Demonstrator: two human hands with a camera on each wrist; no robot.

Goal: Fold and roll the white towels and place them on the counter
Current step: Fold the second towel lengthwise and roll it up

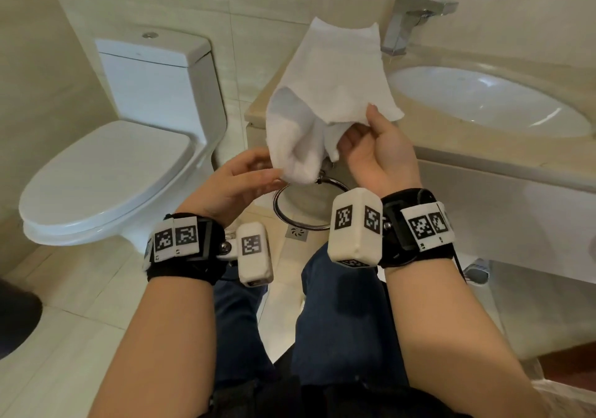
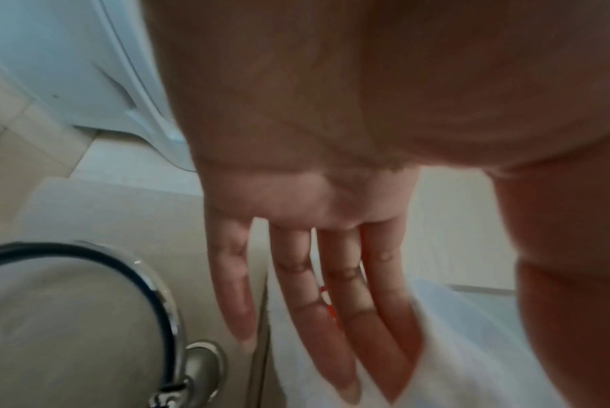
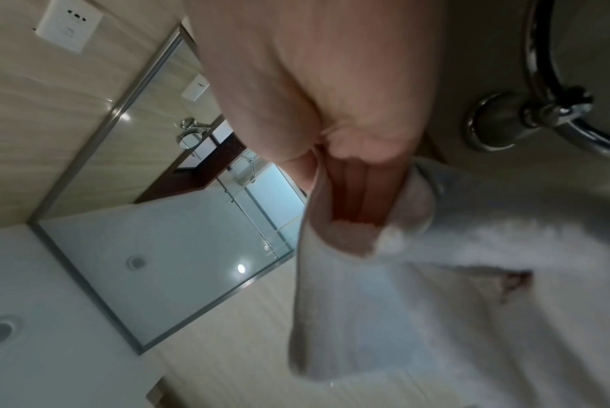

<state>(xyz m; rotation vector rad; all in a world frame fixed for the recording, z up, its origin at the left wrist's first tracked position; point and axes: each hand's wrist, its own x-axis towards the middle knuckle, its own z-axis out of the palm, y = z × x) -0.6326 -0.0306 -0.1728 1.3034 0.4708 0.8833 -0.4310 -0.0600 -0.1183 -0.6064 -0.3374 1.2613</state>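
While I read only square black-and-white codes on both wristbands (image 1: 175, 238), my right hand (image 1: 377, 156) pinches the white towel (image 1: 329, 95) raised above the worktop's (image 1: 467, 146) left end, left hand (image 1: 232, 179) spread, fingertips touching its hanging end

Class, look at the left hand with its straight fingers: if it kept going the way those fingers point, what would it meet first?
Most likely the white towel: the left hand already has its fingertips at the hanging lower fold. The towel ring sits below that line, though depth is unclear.
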